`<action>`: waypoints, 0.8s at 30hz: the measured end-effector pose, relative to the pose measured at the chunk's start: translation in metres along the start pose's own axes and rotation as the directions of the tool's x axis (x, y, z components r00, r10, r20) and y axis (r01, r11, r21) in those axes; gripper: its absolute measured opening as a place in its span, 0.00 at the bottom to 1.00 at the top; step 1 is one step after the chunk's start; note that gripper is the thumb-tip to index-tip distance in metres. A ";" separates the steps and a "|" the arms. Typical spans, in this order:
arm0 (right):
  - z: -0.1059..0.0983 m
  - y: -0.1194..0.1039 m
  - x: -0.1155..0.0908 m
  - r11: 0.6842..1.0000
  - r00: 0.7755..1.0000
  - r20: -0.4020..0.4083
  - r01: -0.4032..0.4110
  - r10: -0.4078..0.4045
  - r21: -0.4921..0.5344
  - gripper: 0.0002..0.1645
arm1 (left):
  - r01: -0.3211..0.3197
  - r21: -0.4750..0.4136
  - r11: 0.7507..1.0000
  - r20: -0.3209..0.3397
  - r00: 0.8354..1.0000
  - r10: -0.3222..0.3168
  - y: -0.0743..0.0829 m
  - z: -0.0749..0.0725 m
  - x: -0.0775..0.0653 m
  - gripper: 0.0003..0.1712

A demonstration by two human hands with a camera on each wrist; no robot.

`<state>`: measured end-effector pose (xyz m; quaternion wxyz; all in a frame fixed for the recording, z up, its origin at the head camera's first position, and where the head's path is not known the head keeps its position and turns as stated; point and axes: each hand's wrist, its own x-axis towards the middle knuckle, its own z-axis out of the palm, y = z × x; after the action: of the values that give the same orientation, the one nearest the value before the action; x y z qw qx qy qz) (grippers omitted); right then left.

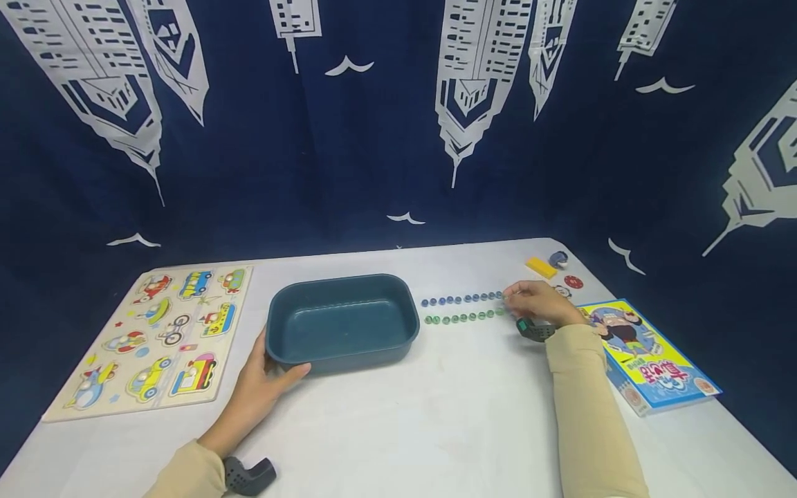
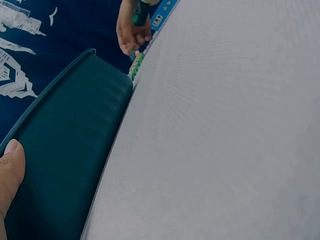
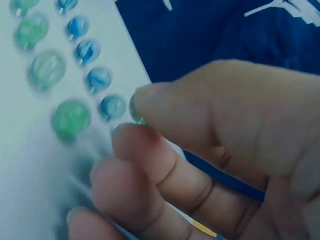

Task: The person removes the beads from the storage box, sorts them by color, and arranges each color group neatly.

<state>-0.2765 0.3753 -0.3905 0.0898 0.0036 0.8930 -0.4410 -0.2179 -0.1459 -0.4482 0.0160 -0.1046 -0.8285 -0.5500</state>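
A dark teal plastic basin (image 1: 349,360) sits on the white table. My left hand (image 1: 254,391) grips its near left corner, thumb (image 2: 12,167) against the outer wall; the other fingers are mostly hidden. To the basin's right, blue-swirled marbles (image 1: 458,300) form a row, with a row of green marbles (image 1: 455,319) in front of it. My right hand (image 1: 540,303) is at the right end of the rows. Between its thumb and index finger it pinches a greenish glass marble (image 3: 134,109), mostly covered by the thumb, close to the last blue marble (image 3: 112,106).
At the left lies a wooden picture puzzle board (image 1: 156,339). A blue and yellow game box (image 1: 654,360) lies beside my right forearm. Beyond my right hand are a yellow block (image 1: 541,268), a small dark blue object (image 1: 558,259) and a red disc (image 1: 573,281). A navy curtain (image 1: 373,159) hangs behind.
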 end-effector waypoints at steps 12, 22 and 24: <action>0.009 0.007 0.009 0.992 0.995 -0.034 -0.101 0.099 -0.072 0.17 | -0.017 0.010 1.000 -0.015 1.000 0.017 -0.001 -0.003 -0.004 0.64; 0.010 0.001 0.008 0.987 0.997 -0.027 -0.078 0.075 -0.137 0.19 | -0.006 0.000 1.000 -0.022 1.000 0.006 -0.001 -0.003 -0.004 0.64; 0.009 -0.004 0.007 0.985 0.999 -0.013 -0.049 0.048 -0.165 0.21 | -0.002 -0.003 1.000 -0.029 1.000 0.001 -0.001 -0.003 -0.005 0.64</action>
<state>-0.2828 0.3654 -0.3938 0.0967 0.0199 0.9265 -0.3632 -0.2138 -0.1499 -0.4490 0.0284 -0.0972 -0.8272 -0.5527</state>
